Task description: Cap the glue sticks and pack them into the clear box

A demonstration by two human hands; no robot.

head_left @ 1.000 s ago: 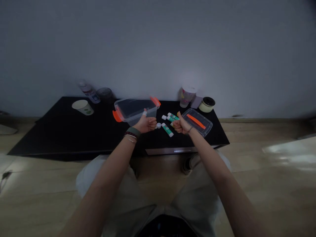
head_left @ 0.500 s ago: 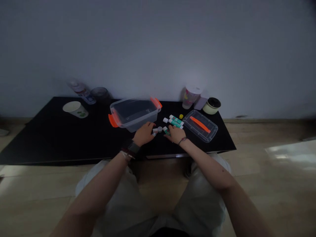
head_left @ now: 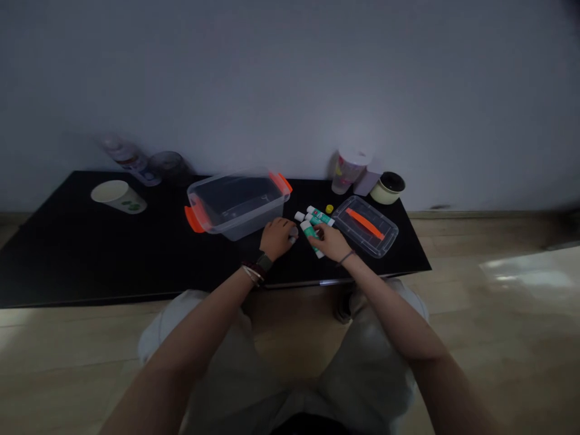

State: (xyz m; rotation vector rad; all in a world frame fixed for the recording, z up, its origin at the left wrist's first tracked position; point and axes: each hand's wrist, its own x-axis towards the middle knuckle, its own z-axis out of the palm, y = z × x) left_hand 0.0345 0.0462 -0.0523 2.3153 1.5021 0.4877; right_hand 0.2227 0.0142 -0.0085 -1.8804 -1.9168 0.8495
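Note:
My left hand [head_left: 276, 238] is closed round a small whitish round piece [head_left: 293, 233], mostly hidden by the fingers. Just right of it, my right hand [head_left: 333, 243] pinches a green-and-white glue stick [head_left: 310, 230] between thumb and fingers, its white end pointing up and left. Behind that hand lie more green-and-white glue sticks [head_left: 319, 215], side by side on the black table [head_left: 181, 260]. A small white cap [head_left: 299, 215] is at their left end, and a small yellow cap [head_left: 329, 208] rests beyond them.
Left of the hands stands a clear plastic box [head_left: 254, 225] with orange latches. Its clear lid [head_left: 378, 244] with an orange handle lies at the right. Along the back are a patterned cup [head_left: 347, 175], a cream pot [head_left: 385, 194], a dark container [head_left: 170, 168], a bottle [head_left: 131, 163] and a paper cup [head_left: 118, 196].
My right hand has a glue stick lifted and tilted beside the others. My left hand has moved right and closed over the small round piece. The view has shifted slightly.

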